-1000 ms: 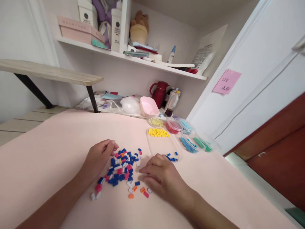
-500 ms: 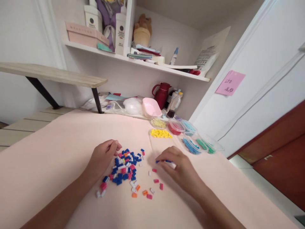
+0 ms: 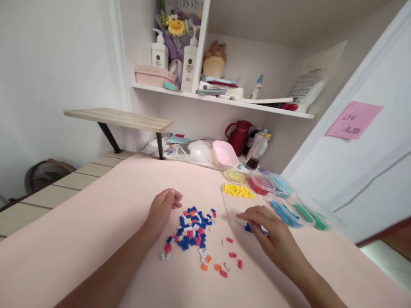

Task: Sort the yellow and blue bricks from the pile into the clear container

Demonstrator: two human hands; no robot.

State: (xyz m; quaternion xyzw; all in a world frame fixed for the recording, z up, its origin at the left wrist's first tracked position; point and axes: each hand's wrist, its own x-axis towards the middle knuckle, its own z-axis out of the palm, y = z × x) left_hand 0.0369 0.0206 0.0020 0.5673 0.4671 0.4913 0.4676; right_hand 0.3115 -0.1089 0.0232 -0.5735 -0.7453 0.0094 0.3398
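My left hand (image 3: pixel 165 206) rests on the pink table covering (image 3: pixel 135 188) with its fingers loosely curled in; nothing shows in them. Just to its right lies a loose pile of small toy building bricks (image 3: pixel 192 229) in blue, pink, white and orange. My right hand (image 3: pixel 265 226) hovers farther right, thumb and fingers apart. Blue bricks (image 3: pixel 248 227) show beneath its fingers, partly hidden by the hand. Between the hand and the pile, several pink bricks (image 3: pixel 232 255), white bricks (image 3: pixel 227 267) and orange bricks (image 3: pixel 218 267) lie scattered.
Yellow bricks (image 3: pixel 239 191) lie beyond my right hand. Clear tubs of red bricks (image 3: pixel 258 185), blue bricks (image 3: pixel 285 214) and green bricks (image 3: pixel 310 216) stand at the right. Behind are a pink basin (image 3: pixel 224 154), a red jug (image 3: pixel 240 136) and a low wooden stand (image 3: pixel 122 119).
The view has swung left, so everything sits farther right in the picture. My right hand's fingers have spread a little over the blue bricks. My left hand keeps its place by the pile.
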